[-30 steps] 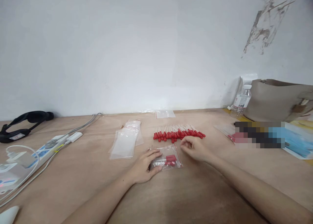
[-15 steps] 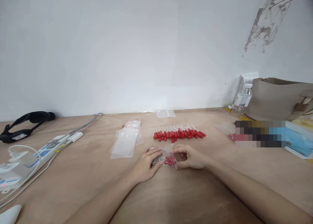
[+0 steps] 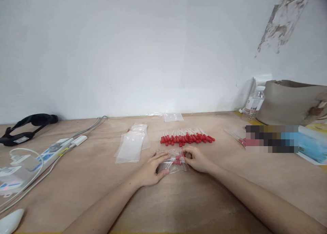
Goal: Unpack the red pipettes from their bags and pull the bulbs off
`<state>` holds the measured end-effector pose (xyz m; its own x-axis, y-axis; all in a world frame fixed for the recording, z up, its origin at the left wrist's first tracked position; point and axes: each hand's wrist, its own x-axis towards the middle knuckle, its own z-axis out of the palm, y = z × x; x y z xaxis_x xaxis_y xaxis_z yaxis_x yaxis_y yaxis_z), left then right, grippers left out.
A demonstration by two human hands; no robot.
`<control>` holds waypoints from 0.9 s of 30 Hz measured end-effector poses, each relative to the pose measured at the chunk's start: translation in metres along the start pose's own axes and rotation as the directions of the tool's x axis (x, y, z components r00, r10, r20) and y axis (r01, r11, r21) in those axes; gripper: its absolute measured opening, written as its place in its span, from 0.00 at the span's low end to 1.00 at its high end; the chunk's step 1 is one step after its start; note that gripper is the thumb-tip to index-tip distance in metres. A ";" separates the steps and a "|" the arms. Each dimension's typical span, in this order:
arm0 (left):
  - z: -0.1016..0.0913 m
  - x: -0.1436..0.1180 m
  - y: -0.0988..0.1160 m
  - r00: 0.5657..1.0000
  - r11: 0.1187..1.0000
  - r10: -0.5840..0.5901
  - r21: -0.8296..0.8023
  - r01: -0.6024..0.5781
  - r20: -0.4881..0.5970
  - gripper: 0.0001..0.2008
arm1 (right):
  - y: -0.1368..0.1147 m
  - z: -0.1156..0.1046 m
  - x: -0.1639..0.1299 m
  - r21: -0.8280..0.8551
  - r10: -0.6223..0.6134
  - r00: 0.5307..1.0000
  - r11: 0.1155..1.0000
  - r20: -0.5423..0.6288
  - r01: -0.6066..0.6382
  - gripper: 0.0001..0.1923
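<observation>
Small zip bag (image 3: 172,160) with red-capped pieces inside lies on the bench (image 3: 194,200), directly in front of me. My left hand (image 3: 152,168) presses its left end flat, fingers spread over the plastic. My right hand (image 3: 197,159) pinches the bag's right edge at the red strip. Just behind: a row of red-tipped sticks (image 3: 187,138). Left of these, a stack of empty bags (image 3: 130,146).

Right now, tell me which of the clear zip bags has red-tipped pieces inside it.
The bag between both hands; the stacked bags to its left look empty.
</observation>
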<state>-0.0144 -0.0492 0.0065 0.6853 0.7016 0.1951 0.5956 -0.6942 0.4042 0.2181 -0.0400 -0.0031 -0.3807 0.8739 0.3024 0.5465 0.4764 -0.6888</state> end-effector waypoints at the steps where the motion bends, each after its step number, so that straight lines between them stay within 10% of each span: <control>1: -0.001 -0.001 0.000 1.000 1.000 0.001 0.006 -0.001 0.012 0.25 | 0.004 0.000 0.001 0.023 0.023 1.000 0.999 0.003 -0.023 0.08; 16: -0.002 -0.003 0.002 0.996 0.994 0.003 0.111 -0.012 0.085 0.27 | -0.009 -0.018 0.000 -0.206 0.002 0.976 0.977 0.216 0.044 0.16; 27: -0.001 -0.003 0.000 0.996 0.993 -0.007 0.116 -0.004 0.092 0.27 | 0.011 -0.046 -0.004 0.237 0.097 0.936 0.954 0.339 -0.185 0.19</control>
<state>-0.0170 -0.0512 0.0073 0.7168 0.6887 0.1095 0.6375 -0.7107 0.2974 0.2598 -0.0334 0.0179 -0.5557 0.8313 -0.0070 0.4145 0.2698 -0.8691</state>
